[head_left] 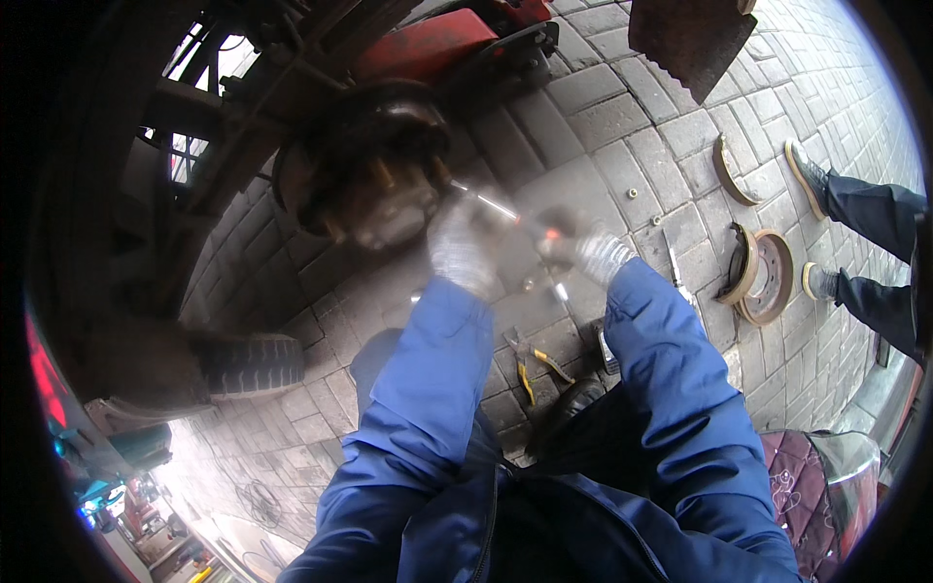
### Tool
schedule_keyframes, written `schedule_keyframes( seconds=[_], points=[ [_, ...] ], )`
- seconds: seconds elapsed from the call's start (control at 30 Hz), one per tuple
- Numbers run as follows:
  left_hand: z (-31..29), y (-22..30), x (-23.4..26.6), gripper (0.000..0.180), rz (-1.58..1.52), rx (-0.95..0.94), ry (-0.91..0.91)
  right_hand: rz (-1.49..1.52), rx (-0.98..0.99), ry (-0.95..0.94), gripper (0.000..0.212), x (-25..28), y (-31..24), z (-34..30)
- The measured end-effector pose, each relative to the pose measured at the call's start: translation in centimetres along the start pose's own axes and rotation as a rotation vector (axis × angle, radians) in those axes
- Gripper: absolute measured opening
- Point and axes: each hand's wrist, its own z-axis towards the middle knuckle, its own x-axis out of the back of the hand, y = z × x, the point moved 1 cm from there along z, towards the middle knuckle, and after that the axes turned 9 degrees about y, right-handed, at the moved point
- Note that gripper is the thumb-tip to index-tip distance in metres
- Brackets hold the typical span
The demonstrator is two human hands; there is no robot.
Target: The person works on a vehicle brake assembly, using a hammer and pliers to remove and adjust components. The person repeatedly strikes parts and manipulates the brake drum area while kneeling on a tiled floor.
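Note:
A wheel hub [389,209] with protruding studs sits under the vehicle ahead of me, blurred. My right hand [581,248], in a pale glove, is closed around the handle of a screwdriver [498,206]. The handle shows dark and orange, and the bright shaft slants up-left to the hub's right edge. My left hand [465,238], also gloved, is raised beside the hub, just below the shaft's far end. Motion smears its fingers, so whether they touch the shaft or hub cannot be made out.
Yellow-handled pliers [533,367] lie on the paving by my foot. To the right are a curved brake shoe [731,173], a round rusty brake part [773,282], small nuts [632,193] and a person's legs [870,214]. A tyre [255,366] is at left.

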Motion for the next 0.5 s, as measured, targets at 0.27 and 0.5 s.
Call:
schedule_keyframes(
  seconds=[0.27, 0.5],
  points=[
    [0.7, -0.7, 0.3, 0.015, -0.131, 0.006, -0.044, -0.298, 0.245, 0.164, 0.053, -0.2, -0.6, 0.3],
    [-0.4, -0.3, -0.6, 0.013, -0.109, 0.040, 0.065, -0.189, 0.060, 0.020, 0.053, -0.2, -1.4, 0.3]
  ],
)
